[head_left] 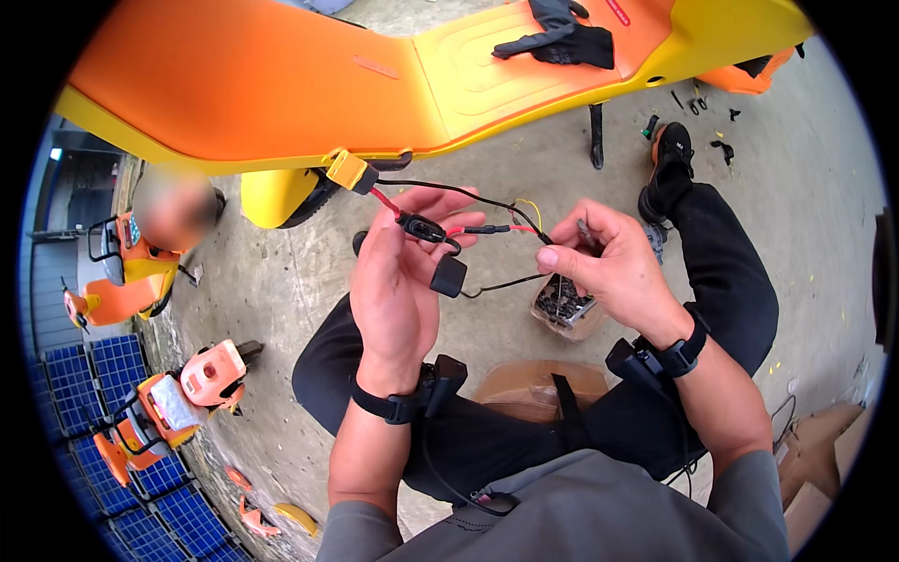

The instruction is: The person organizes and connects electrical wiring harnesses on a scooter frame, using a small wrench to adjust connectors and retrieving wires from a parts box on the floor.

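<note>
My left hand [398, 281] is palm up with fingers apart and slightly curled, the black fuse holder [421, 228] lying against them. A small black cap [449, 275] hangs beside its palm. My right hand [609, 272] pinches a black wire [513, 282], thumb over it, other fingers partly hidden. A yellow connector [348, 170] with a red lead sits at the edge of an orange and yellow scooter body [253, 75]. Red, black and thin yellow wires run between my hands. Below my right hand is a container of small metal parts [564, 311].
A black glove [552, 42] lies on the scooter body. Other small orange scooters [131, 295] stand left, beside blue pallets [70, 384]. A cardboard box [534, 389] is between my legs, more cardboard [815, 450] lower right. Small black parts [721, 150] lie on the concrete floor.
</note>
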The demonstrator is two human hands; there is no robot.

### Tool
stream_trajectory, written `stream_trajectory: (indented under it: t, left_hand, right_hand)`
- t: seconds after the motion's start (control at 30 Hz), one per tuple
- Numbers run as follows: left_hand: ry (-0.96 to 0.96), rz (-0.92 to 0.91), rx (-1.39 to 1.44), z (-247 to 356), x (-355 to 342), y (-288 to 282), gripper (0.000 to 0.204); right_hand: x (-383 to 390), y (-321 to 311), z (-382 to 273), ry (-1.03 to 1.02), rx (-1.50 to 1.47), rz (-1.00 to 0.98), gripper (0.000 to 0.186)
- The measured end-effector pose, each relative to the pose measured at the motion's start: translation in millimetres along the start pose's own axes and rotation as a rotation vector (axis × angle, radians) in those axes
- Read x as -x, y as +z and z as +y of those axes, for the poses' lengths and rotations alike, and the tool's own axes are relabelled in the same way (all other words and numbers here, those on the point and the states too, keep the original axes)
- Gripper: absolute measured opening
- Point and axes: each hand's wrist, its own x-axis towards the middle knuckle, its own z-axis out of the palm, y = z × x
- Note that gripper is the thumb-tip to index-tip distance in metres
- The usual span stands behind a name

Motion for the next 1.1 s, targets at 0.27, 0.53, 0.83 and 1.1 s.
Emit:
stream_trajectory:
  t: [0.27, 0.53, 0.83, 1.1]
  left_hand:
    - [-0.057, -0.053, -0.166, -9, 2, 10, 0.03]
    - [-0.05, -0.018, -0.224, -18, 2, 16, 0.034]
    - [0.023, 0.132, -0.158, -6, -5, 5, 0.033]
    - [0.075, 0.154, -0.142, 4, -4, -3, 0.034]
  right_hand:
    - [0, 3, 1, 0.001, 0.019, 0.054, 0.021]
    - [1, 7, 6, -0.024, 0.099, 0.02, 0.024]
    - [3, -6, 4, -0.085, 0.673, 0.012, 0.04]
    - [-16, -16, 57, -0.169, 0.818, 0.024, 0.037]
